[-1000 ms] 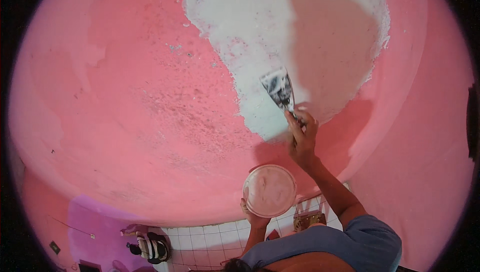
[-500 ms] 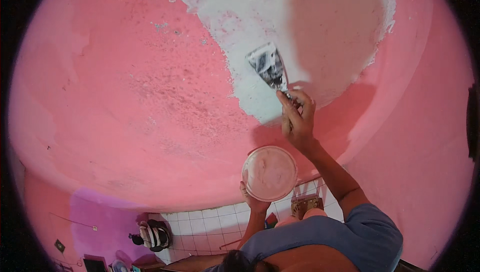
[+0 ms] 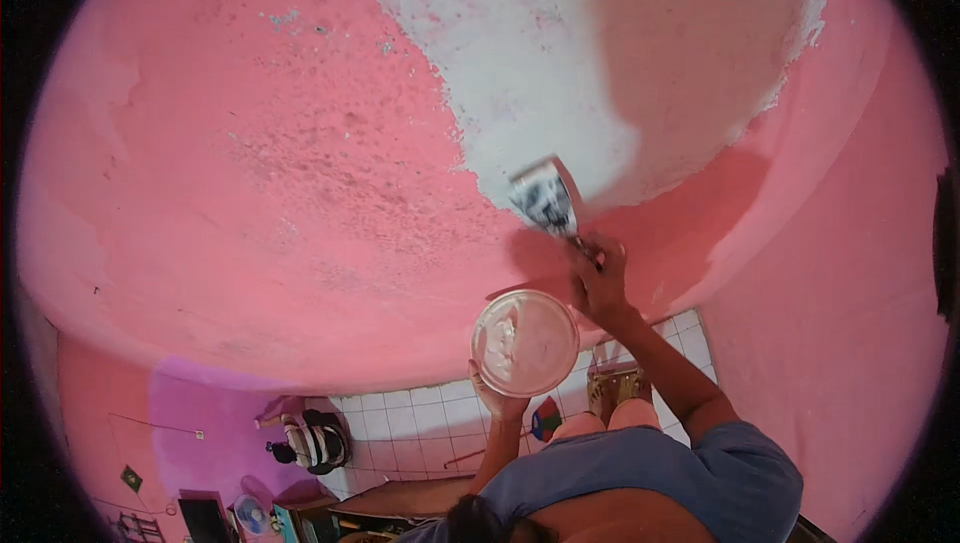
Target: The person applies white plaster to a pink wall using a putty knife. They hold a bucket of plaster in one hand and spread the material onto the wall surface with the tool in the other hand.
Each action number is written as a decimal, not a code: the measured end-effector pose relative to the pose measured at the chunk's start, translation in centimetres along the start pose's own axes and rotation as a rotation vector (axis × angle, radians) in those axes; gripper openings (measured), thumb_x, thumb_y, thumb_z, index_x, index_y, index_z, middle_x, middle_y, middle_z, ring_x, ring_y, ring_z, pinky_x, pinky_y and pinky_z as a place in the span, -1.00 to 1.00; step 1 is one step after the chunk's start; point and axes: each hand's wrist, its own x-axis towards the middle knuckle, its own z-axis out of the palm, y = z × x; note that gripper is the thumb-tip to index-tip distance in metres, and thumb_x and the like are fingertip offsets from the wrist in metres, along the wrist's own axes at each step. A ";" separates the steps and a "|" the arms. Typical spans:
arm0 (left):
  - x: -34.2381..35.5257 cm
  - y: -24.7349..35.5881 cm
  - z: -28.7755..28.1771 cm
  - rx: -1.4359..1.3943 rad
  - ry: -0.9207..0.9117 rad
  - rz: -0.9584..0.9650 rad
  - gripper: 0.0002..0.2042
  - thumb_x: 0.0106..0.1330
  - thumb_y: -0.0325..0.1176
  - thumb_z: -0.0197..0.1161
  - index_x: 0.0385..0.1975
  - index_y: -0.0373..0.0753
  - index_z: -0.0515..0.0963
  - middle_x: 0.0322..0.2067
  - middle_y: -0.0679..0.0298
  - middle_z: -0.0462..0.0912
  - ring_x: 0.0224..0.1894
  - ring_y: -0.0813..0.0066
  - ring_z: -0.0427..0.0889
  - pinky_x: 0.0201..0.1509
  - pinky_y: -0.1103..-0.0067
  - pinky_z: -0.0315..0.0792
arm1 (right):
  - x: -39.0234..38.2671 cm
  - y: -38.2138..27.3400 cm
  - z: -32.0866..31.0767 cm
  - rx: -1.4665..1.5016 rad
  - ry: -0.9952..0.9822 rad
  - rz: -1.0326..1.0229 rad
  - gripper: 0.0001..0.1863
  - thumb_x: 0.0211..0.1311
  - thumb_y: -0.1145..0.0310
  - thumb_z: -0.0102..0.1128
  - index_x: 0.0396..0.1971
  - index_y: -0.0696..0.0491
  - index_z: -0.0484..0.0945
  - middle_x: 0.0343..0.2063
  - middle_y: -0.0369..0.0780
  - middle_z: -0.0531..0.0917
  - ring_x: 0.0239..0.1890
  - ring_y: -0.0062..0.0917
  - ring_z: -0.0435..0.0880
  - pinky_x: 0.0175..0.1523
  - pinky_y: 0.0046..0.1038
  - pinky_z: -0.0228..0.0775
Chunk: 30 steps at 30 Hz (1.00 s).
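Head view, putty knife (image 3: pixel 545 201) seemingly angled up-left

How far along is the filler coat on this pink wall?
Done: a white filler patch covers the upper middle of the pink wall. In hand: the right hand presses a putty knife at the patch's lower edge, while the left hand holds a round tub of filler. Left: the pitted, rough pink area to the left of the patch remains bare.
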 end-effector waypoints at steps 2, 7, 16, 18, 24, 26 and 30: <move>0.0 0.2 0.1 -0.039 -0.033 -0.004 -0.30 0.17 0.18 -0.05 0.24 -0.14 0.15 0.23 0.13 0.19 0.24 0.10 0.19 0.28 0.12 0.10 | 3.4 -0.7 0.3 0.032 0.038 -0.017 -0.50 -0.07 0.62 0.09 -0.02 0.02 0.50 -0.10 -0.12 0.35 -0.24 -0.39 0.33 -0.17 -0.37 0.19; 0.0 0.0 0.7 -0.119 -0.041 -0.007 -0.31 0.16 0.15 -0.02 0.24 -0.13 0.15 0.23 0.16 0.20 0.26 0.13 0.16 0.30 0.12 0.07 | 4.8 -1.1 1.0 0.056 0.074 -0.011 -0.53 -0.03 0.61 0.06 -0.03 0.02 0.51 -0.10 -0.14 0.35 -0.23 -0.40 0.33 -0.15 -0.37 0.18; 0.1 0.1 -0.6 0.048 -0.008 0.063 -0.31 0.22 0.20 -0.12 0.24 -0.15 0.14 0.22 0.13 0.19 0.24 0.12 0.19 0.27 0.12 0.11 | -6.6 0.7 1.8 0.033 -0.104 0.113 -0.43 -0.17 0.65 0.11 -0.02 -0.04 0.49 -0.10 -0.17 0.41 -0.06 -0.33 0.35 0.03 -0.27 0.09; 0.2 0.2 -1.2 0.005 0.023 0.051 -0.32 0.22 0.18 -0.09 0.22 -0.17 0.17 0.20 0.13 0.22 0.23 0.12 0.21 0.26 0.12 0.12 | -6.2 0.3 1.2 0.062 -0.047 0.083 -0.45 -0.17 0.64 0.10 -0.05 -0.03 0.51 -0.08 -0.17 0.41 -0.07 -0.32 0.34 0.00 -0.29 0.09; 0.4 0.6 -1.0 -0.001 0.032 0.052 -0.27 0.14 0.19 0.00 0.24 -0.15 0.14 0.23 0.17 0.19 0.26 0.13 0.17 0.29 0.12 0.08 | 3.0 -0.1 0.6 0.052 0.119 0.036 -0.52 -0.10 0.68 0.04 -0.06 0.07 0.51 -0.12 -0.13 0.33 -0.20 -0.38 0.33 -0.10 -0.38 0.18; 0.3 0.4 -0.2 -0.008 0.013 0.040 -0.27 0.14 0.19 0.00 0.24 -0.14 0.14 0.23 0.17 0.18 0.26 0.14 0.16 0.30 0.12 0.08 | 4.2 0.2 1.1 0.047 0.162 0.067 -0.49 -0.13 0.65 0.07 -0.06 0.03 0.51 -0.11 -0.14 0.36 -0.16 -0.35 0.36 -0.09 -0.34 0.17; 0.2 0.5 -0.5 -0.028 -0.008 0.013 -0.27 0.13 0.19 0.01 0.24 -0.14 0.15 0.23 0.18 0.20 0.26 0.15 0.17 0.30 0.13 0.08 | 1.8 0.7 1.8 0.089 0.112 0.139 -0.47 -0.15 0.63 0.09 -0.04 0.00 0.51 -0.09 -0.13 0.38 -0.09 -0.30 0.37 -0.07 -0.28 0.15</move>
